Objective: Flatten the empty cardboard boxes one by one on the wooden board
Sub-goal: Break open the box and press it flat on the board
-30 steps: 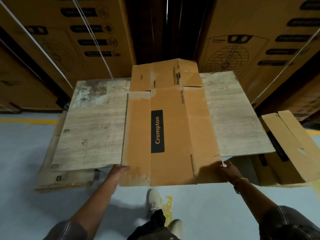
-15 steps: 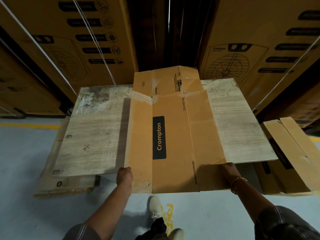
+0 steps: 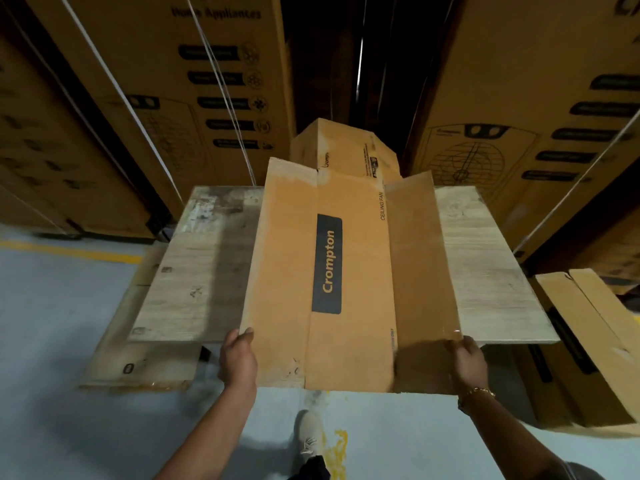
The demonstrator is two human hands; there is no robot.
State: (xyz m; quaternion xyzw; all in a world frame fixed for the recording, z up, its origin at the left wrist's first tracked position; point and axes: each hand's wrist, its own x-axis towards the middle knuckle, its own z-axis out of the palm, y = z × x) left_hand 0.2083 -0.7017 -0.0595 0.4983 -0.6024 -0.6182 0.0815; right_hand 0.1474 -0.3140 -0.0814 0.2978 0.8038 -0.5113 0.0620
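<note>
Warehouse aisle, tall printed cartons both sides, grey floor. One wooden board; on it one opened Crompton box, near end lifted. Two hands: left hand and right hand, fingers clamped on near corners. One more box far right.

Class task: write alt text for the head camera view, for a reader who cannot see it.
Two bare hands, left hand and right hand, grip the near corners of an opened Crompton cardboard box over a wooden board, its side panels raised. Another cardboard box leans at right; tall stacked cartons stand behind.
</note>
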